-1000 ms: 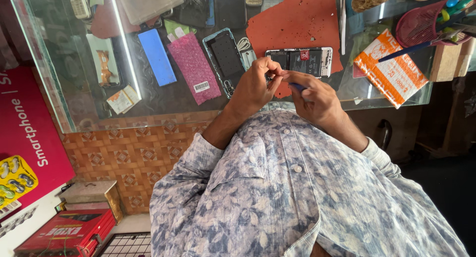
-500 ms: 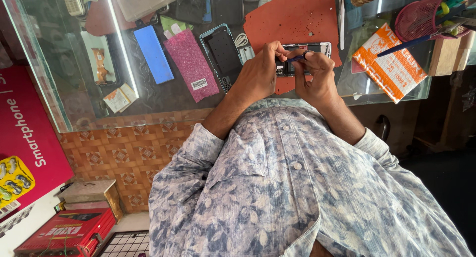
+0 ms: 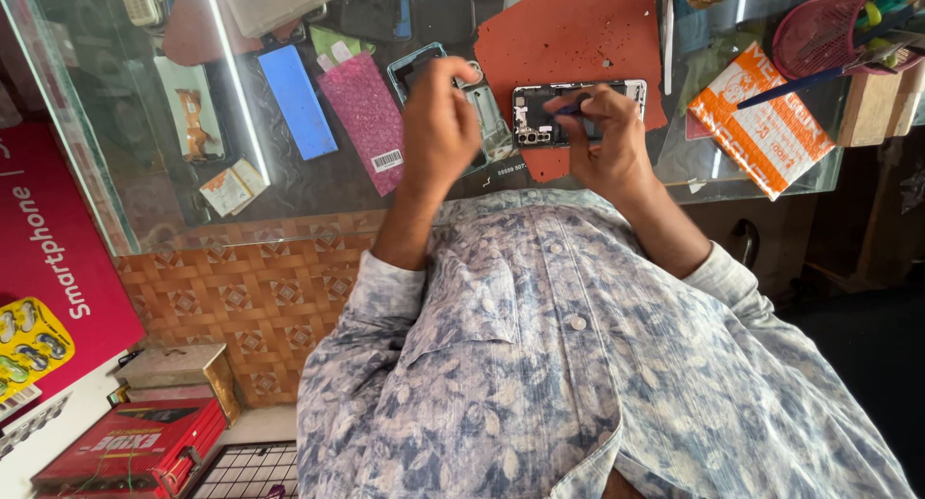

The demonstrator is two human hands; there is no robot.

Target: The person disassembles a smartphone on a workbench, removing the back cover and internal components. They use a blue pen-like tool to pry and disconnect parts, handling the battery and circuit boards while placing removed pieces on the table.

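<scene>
Since the earlier frame left hand [image 3: 438,114] lifted off, loosely curled, holding nothing visible; right hand [image 3: 602,143] pinches thin blue tool [image 3: 570,107] over opened black smartphone [image 3: 540,114] at its 12 o'clock on red rubber mat [image 3: 568,27].

Open phone [image 3: 576,114] lies on red mat [image 3: 568,37] mid-worktop [image 3: 318,186]; phone frame [image 3: 487,123] just left of it narrows the gap; pink pouch [image 3: 364,118] and blue slab [image 3: 297,101] crowd the left; orange packet [image 3: 766,123] blocks the right edge; near edge bare glass.
</scene>
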